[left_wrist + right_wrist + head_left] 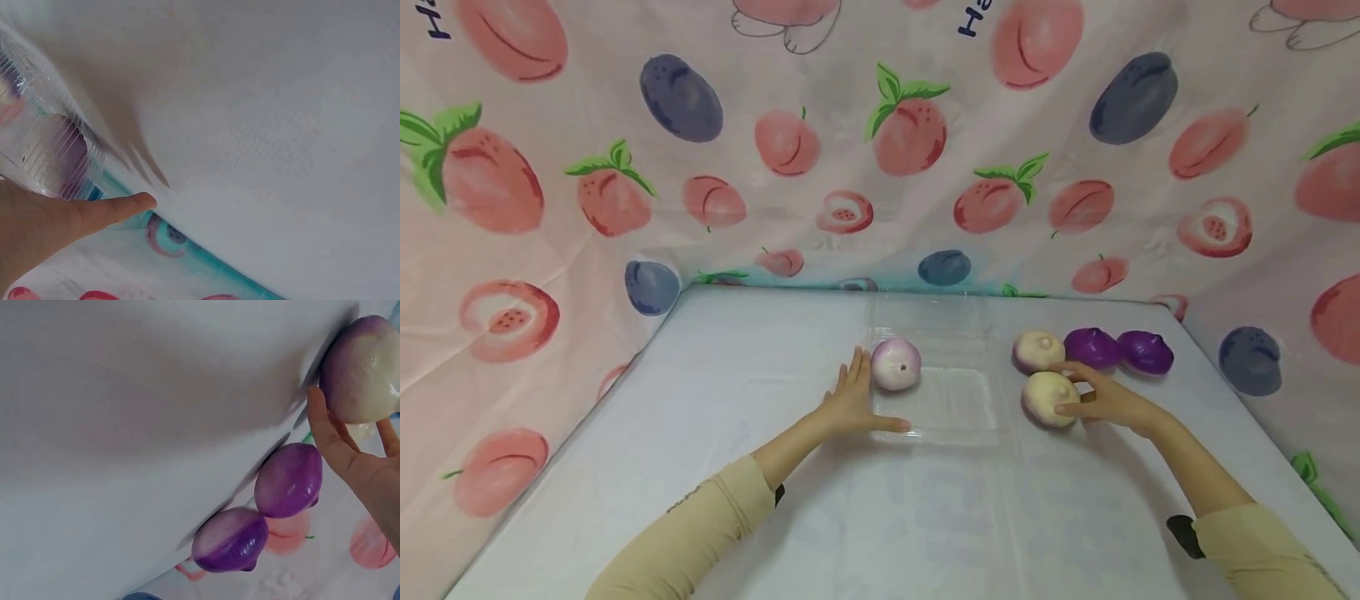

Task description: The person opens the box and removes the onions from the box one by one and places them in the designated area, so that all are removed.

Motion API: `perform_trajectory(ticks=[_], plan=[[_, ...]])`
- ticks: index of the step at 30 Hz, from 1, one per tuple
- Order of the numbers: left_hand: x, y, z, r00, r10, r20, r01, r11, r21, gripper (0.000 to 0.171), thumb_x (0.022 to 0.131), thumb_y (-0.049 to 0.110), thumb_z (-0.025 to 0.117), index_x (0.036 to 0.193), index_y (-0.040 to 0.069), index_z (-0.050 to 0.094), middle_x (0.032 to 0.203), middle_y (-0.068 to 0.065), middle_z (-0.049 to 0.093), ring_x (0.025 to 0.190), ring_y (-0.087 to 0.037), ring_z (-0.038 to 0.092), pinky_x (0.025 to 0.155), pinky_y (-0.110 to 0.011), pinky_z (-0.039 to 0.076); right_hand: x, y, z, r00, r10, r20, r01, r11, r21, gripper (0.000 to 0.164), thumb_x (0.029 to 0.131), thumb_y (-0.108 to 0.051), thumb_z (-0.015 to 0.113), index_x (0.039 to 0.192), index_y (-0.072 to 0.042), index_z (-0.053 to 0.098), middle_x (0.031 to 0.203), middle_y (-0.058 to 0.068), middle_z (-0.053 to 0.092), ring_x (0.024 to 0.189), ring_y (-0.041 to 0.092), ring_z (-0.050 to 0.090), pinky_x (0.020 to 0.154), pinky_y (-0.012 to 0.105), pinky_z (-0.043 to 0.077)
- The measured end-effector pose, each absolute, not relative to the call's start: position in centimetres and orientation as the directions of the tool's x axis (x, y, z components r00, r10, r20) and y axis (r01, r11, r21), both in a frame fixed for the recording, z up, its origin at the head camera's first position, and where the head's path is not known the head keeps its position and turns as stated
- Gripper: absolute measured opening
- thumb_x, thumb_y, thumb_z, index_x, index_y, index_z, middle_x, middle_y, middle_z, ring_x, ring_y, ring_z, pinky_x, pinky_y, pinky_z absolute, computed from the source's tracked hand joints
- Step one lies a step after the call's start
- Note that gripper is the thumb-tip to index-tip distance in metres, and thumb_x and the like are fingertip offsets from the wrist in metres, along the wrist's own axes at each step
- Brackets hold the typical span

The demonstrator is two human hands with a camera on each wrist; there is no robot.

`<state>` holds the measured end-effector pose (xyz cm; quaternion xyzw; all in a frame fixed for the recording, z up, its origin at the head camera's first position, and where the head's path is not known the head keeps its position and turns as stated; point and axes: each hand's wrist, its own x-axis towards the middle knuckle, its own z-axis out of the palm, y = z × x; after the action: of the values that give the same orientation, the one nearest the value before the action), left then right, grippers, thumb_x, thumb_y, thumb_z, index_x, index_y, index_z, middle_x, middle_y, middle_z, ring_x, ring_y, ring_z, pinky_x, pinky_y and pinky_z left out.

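Note:
A clear plastic container [958, 435] lies on the table with its lid folded back. Inside its left part sits a pale purple-and-white onion [896, 364], seen through the ribbed wall in the left wrist view. My left hand [852, 406] touches the container's left side, fingers straight, thumb stretched along the front edge. To the container's right, my right hand [1112, 402] holds a cream-and-purple onion [1048, 399] between thumb and fingers, low at the tabletop. Just behind it is another cream onion [1036, 350]. Two deep purple onions [1090, 348] [230, 540] lie to the right.
A white cloth covers the table [715, 375]. Fruit-printed fabric [850, 167] hangs behind and along both sides, meeting the table's back edge. The container's lid [928, 315] reaches toward that back edge.

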<state>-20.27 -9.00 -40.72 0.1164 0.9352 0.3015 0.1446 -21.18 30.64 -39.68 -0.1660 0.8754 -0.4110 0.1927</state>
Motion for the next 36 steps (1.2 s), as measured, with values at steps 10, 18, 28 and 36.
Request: perform_trajectory(ticks=[10,18,28,36], plan=[[-20.3,-8.9,-41.0,-0.931,0.304,-0.202,0.127,0.789,0.601,0.131,0.065,0.059,0.077,0.151,0.002,-0.005,0.158,-0.014,-0.013,0.144,-0.043,-0.004,0.103,-0.072,0.016,-21.2,29.8,-40.5,-0.915,-0.392,-0.093,-0.221,0.68,-0.699,0.076,0.08,-0.017,0.073,0.138,0.007,0.03,0.132,0.033,0.039,0.116,0.043,0.04,0.089,0.049,0.042],[-20.2,-9.0,-40.8,-0.931,0.304,-0.205,0.126,0.79,0.6,0.13,0.066,0.057,0.078,0.151,0.003,-0.006,0.158,-0.013,-0.014,0.144,-0.043,-0.005,0.103,-0.072,0.015,-21.2,29.8,-40.6,-0.916,-0.396,-0.069,-0.244,0.684,-0.688,0.077,0.081,-0.016,0.073,0.137,0.011,0.027,0.13,0.036,0.038,0.115,0.046,0.041,0.088,0.051,0.044],[-20.4,-9.2,-40.6,-0.932,0.3,-0.201,0.123,0.787,0.605,0.13,0.066,0.057,0.078,0.151,0.004,-0.006,0.158,-0.013,-0.014,0.144,-0.043,-0.006,0.104,-0.073,0.014,-21.5,28.9,-39.1,-0.933,-0.357,0.052,-0.314,0.731,-0.606,0.073,0.085,-0.02,0.069,0.134,0.017,0.03,0.135,0.041,0.035,0.119,0.06,0.038,0.095,0.065,0.036],[-20.4,-9.2,-40.8,-0.931,0.307,-0.197,0.133,0.789,0.6,0.131,0.066,0.059,0.077,0.151,0.004,-0.006,0.158,-0.012,-0.015,0.144,-0.043,-0.006,0.104,-0.072,0.014,-21.1,26.9,-37.9,-0.949,-0.292,0.119,-0.308,0.783,-0.541,0.067,0.088,-0.027,0.066,0.13,0.017,0.038,0.132,0.038,0.041,0.118,0.056,0.043,0.096,0.061,0.038]])
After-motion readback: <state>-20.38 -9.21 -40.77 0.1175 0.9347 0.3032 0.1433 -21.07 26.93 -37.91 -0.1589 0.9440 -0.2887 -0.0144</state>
